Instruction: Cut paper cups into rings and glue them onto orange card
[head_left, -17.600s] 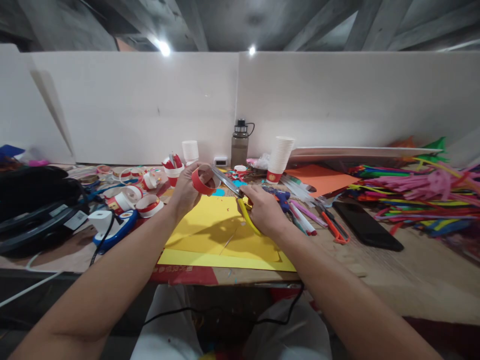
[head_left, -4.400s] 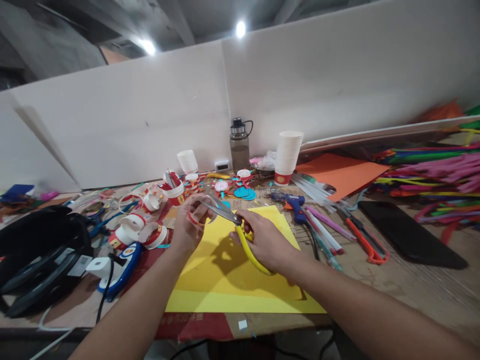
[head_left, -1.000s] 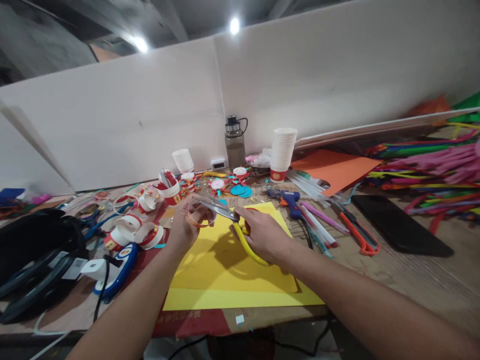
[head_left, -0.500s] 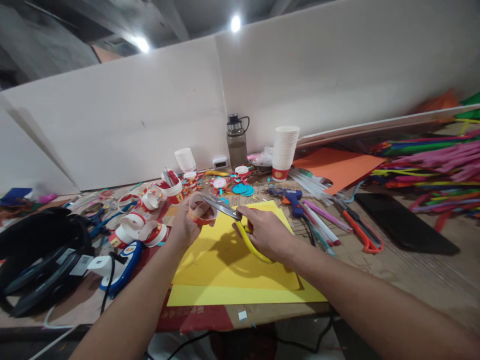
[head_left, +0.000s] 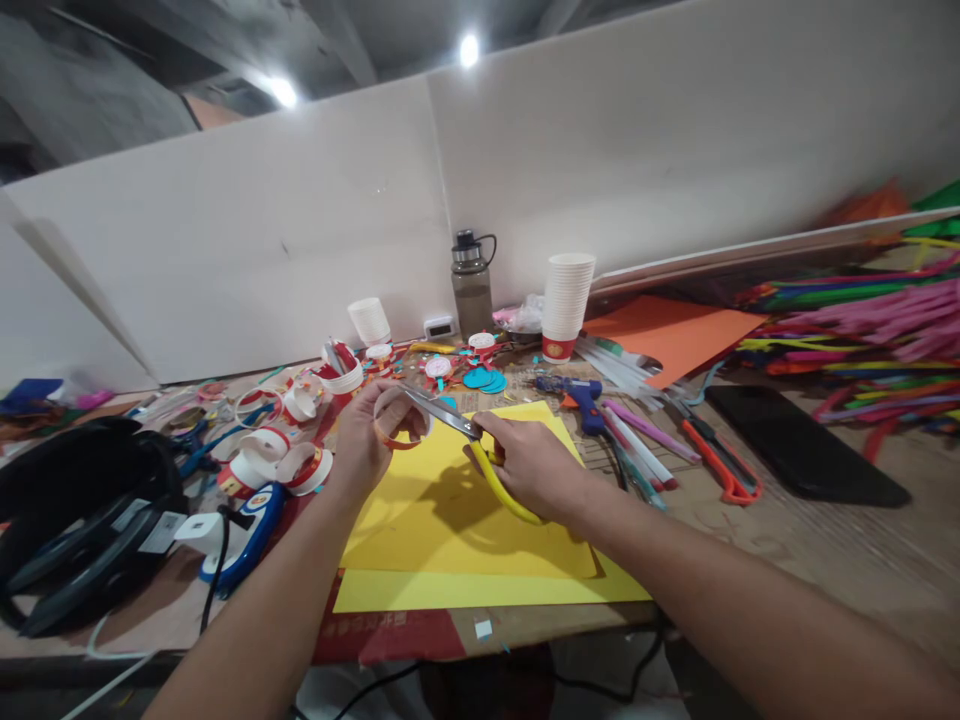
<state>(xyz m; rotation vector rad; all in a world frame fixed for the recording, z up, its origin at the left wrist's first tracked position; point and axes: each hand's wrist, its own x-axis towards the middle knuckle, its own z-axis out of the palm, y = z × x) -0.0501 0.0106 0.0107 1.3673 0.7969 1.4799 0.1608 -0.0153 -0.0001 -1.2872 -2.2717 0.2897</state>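
Near the middle of the view my left hand (head_left: 363, 430) grips a ring cut from a paper cup (head_left: 395, 440), with a white inside and a reddish edge. My right hand (head_left: 529, 462) is closed round the yellow handles of a pair of scissors (head_left: 444, 412). The blades point left and their tips reach the upper part of the ring; whether they are fully closed I cannot make out. Both hands are above stacked yellow paper sheets (head_left: 450, 540). Blue paper discs (head_left: 484, 379) lie just beyond the blades.
Left are several cut cup rings (head_left: 306, 466), a blue-and-white power strip (head_left: 247, 545) and a black headset-like object (head_left: 82, 530). Behind stand a bottle (head_left: 471, 290) and stacked cups (head_left: 567, 305). Right are a blue glue gun (head_left: 585, 395), an orange cutter (head_left: 720, 460) and a black phone (head_left: 806, 445).
The ring has turned slightly in my left hand, so its band faces differently. The scissors and my right hand are almost where they were.
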